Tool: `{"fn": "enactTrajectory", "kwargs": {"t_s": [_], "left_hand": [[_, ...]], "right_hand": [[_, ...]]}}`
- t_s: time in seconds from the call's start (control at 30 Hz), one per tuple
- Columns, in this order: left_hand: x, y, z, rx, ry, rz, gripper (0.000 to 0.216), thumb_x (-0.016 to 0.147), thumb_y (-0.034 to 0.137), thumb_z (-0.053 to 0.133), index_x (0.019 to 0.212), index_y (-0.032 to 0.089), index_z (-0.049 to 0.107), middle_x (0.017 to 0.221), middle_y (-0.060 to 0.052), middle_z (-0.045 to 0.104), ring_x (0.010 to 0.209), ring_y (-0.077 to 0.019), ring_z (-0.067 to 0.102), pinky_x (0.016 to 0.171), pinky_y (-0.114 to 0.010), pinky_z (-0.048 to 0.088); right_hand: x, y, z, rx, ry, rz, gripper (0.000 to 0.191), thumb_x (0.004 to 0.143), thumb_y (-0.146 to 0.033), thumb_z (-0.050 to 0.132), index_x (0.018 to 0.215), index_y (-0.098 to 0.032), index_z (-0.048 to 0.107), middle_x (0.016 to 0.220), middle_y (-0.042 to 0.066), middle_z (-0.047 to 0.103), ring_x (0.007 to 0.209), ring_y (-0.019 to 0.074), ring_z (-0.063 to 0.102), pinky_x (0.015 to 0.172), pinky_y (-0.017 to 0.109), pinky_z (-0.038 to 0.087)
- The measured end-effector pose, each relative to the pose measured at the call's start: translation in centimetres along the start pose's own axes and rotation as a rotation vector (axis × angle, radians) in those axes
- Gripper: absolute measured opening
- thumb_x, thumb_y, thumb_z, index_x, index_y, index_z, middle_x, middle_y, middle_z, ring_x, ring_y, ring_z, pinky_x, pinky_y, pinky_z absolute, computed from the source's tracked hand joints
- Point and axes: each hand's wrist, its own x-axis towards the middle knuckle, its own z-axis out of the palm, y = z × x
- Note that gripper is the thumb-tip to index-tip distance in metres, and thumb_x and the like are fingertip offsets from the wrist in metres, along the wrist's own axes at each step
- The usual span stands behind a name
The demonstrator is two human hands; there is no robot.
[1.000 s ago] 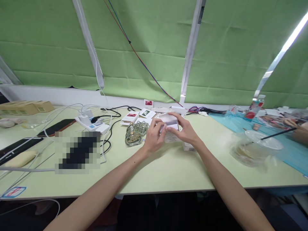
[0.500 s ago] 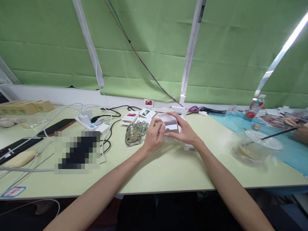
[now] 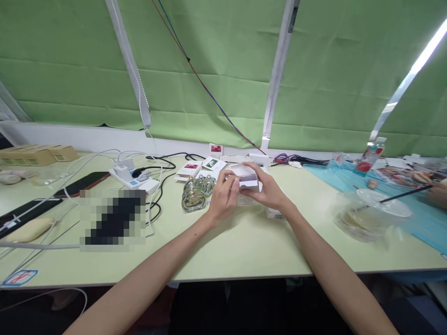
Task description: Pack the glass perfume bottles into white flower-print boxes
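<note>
Both of my hands meet over the middle of the pale green table (image 3: 223, 251) on a small white cardboard box (image 3: 247, 179). My left hand (image 3: 223, 197) pinches its left end with curled fingers. My right hand (image 3: 263, 188) wraps round its right side and top flap. A clear glass perfume bottle (image 3: 194, 194) lies on the table just left of my left hand. A second small white box (image 3: 274, 213) sits under my right wrist. Small picture cards (image 3: 200, 166) lie behind the hands.
A white power strip (image 3: 132, 179) with tangled cables and dark phones (image 3: 82, 184) lie at left. A blue mat (image 3: 412, 209) at right carries a clear lidded bowl (image 3: 370, 211) and a bottle (image 3: 373, 153). Another person's hand (image 3: 436, 190) shows at the far right edge.
The white box has been raised and turned a little between my hands, and its top flap has folded down. My arms have hardly shifted.
</note>
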Motion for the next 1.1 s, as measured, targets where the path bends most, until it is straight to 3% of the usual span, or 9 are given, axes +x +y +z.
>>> {"fn": "enactTrajectory", "kwargs": {"t_s": [0.33, 0.47, 0.67, 1.1], "left_hand": [[-0.1, -0.3, 0.1, 0.041, 0.03, -0.004, 0.034, 0.104, 0.036, 0.034, 0.105, 0.019, 0.062, 0.115, -0.011, 0.051, 0.1, -0.021, 0.057, 0.087, -0.037, 0.052], [-0.1, -0.3, 0.2, 0.006, 0.02, -0.039, 0.03, 0.103, 0.036, 0.039, 0.107, 0.018, 0.062, 0.12, -0.011, 0.046, 0.092, -0.0174, 0.058, 0.079, -0.034, 0.055], [-0.1, -0.1, 0.3, -0.065, -0.03, -0.097, 0.024, 0.094, 0.037, 0.055, 0.11, 0.02, 0.059, 0.123, -0.012, 0.042, 0.111, -0.022, 0.056, 0.069, -0.029, 0.06], [-0.3, -0.3, 0.6, -0.022, -0.031, -0.046, 0.032, 0.087, 0.038, 0.068, 0.111, 0.02, 0.058, 0.122, -0.012, 0.044, 0.113, -0.0235, 0.057, 0.072, -0.031, 0.061]], "right_hand": [[0.0, 0.1, 0.1, -0.031, 0.045, -0.031, 0.067, 0.085, -0.034, 0.071, 0.146, -0.026, 0.044, 0.141, 0.009, 0.058, 0.118, 0.0272, 0.062, 0.1, 0.042, 0.051], [0.0, 0.3, 0.2, -0.075, 0.07, -0.056, 0.065, 0.086, -0.035, 0.07, 0.145, -0.026, 0.044, 0.141, 0.01, 0.058, 0.121, 0.0277, 0.061, 0.101, 0.043, 0.05], [0.0, 0.9, 0.5, -0.127, 0.118, -0.096, 0.064, 0.086, -0.033, 0.068, 0.144, -0.026, 0.044, 0.143, 0.012, 0.058, 0.122, 0.0283, 0.062, 0.102, 0.043, 0.05], [0.1, 0.5, 1.0, -0.163, 0.136, -0.078, 0.07, 0.086, -0.035, 0.066, 0.149, -0.025, 0.038, 0.146, 0.013, 0.054, 0.121, 0.0292, 0.062, 0.1, 0.043, 0.052]]}}
